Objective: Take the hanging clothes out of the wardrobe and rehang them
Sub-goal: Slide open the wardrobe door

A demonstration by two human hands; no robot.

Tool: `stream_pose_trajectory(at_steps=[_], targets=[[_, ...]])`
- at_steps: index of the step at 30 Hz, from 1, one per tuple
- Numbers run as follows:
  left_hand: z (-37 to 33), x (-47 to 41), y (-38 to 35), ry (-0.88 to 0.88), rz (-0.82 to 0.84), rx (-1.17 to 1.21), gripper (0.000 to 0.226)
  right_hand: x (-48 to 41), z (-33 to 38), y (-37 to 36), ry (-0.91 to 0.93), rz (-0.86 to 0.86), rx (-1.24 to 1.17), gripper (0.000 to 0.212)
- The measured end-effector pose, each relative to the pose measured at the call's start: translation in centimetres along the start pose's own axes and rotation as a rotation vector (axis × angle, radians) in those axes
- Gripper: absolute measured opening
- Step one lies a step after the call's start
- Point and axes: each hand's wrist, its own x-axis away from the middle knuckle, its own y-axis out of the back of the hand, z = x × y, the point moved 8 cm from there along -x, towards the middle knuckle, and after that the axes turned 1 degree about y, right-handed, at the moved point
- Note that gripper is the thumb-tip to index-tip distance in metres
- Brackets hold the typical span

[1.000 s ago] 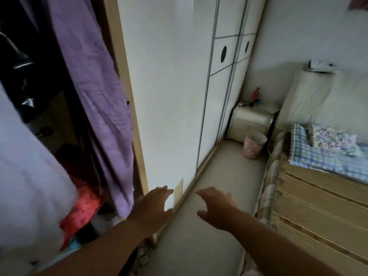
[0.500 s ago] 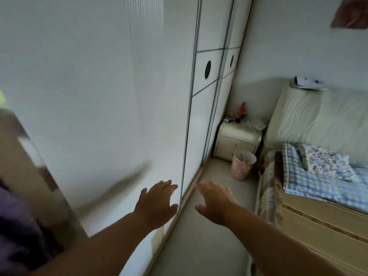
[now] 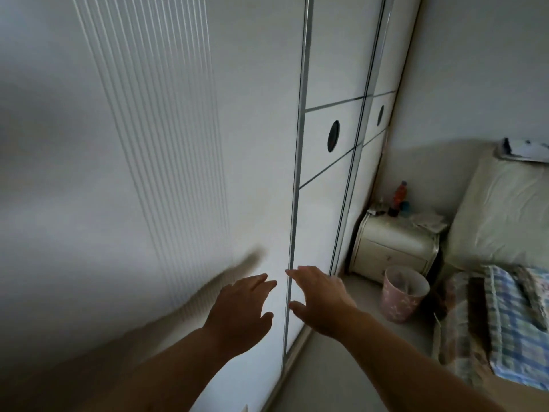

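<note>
A white sliding wardrobe door (image 3: pixel 148 173) with fine vertical lines fills the left of the view. Its metal edge strip (image 3: pixel 294 203) runs down the middle. My left hand (image 3: pixel 240 316) is spread flat against or just off this door, near the strip, holding nothing. My right hand (image 3: pixel 320 298) reaches across the strip, fingers apart, fingertips at the strip's edge, also empty. No hanging clothes or wardrobe interior are visible. Further right stand more door panels (image 3: pixel 326 185) with dark oval finger holes (image 3: pixel 333 136).
A cream bedside cabinet (image 3: pixel 395 248) with a bottle (image 3: pixel 399 193) stands in the corner. In front of it is a pink waste bin (image 3: pixel 404 292). A bed with a checked blanket (image 3: pixel 511 316) and padded headboard (image 3: pixel 505 209) lies at the right. Pale floor (image 3: pixel 341 376) runs between wardrobe and bed.
The open wardrobe with purple and white clothes has left the view on the left. The view swung right along the doors, and both hands moved up toward the door's metal strip.
</note>
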Motion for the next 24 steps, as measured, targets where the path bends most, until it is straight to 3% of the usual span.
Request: stream_pose_trajectory(at_steps=[7, 18, 24], targets=[[-2.1, -5.7, 2.7, 0.148, -0.246, -0.076, 0.059, -7.6, -2.6, 5.0, 0.331, -0.084, -0.029, 0.065], [-4.0, -5.5, 19.7, 0.255, -0.612, -0.453, 0.052, -11.2, 5.7, 25.8, 0.976, -0.757, -0.432, 0.053], [-4.8, -0.4, 30.5, 0.407, -0.763, -0.765, 0.056, -8.2, 12.9, 32.9, 1.238, -1.0, -0.4, 0.052]])
